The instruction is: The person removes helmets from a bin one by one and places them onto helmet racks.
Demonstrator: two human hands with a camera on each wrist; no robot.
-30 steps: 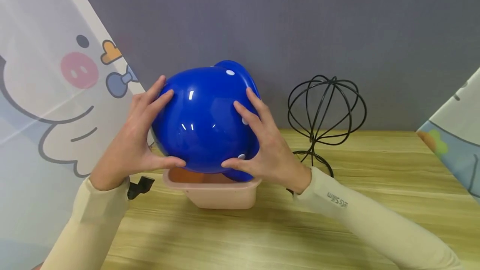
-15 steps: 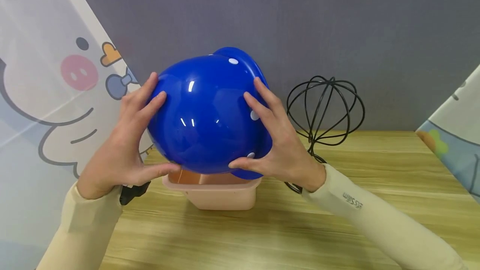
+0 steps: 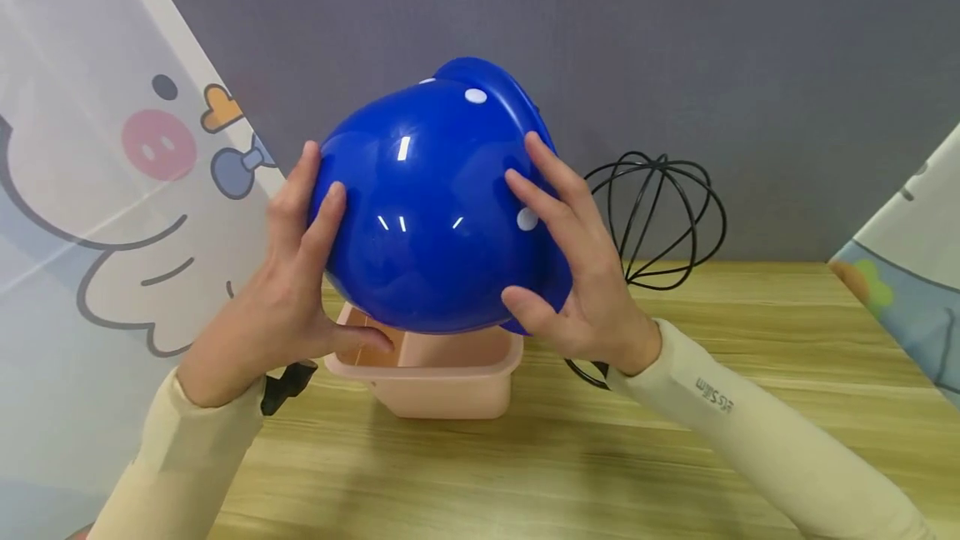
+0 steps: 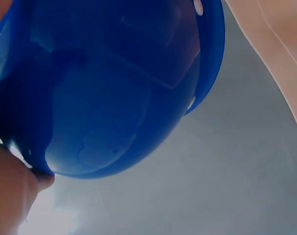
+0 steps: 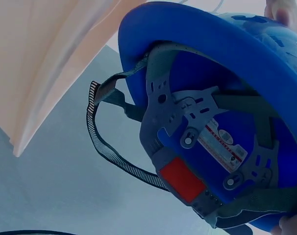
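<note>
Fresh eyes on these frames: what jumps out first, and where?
First, the glossy blue domed hard hat, mid-picture in the head view, held between left hand and right hand. Next, the black wire globe-shaped stand on the yellow wood-grain table, behind the right hand. In the right wrist view, a red rectangular patch on the grey harness inside the hard hat.

1 helmet [image 3: 427, 223], 1 pk bin [image 3: 450, 397], 1 blk stand [image 3: 693, 232]

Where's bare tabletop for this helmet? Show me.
Bare tabletop shows in front of the pink bin, between the left sleeve and right sleeve; more lies right of the black wire stand, up to the patterned sheet. Crowded: from bin to stand, under the helmet and right hand.
</note>
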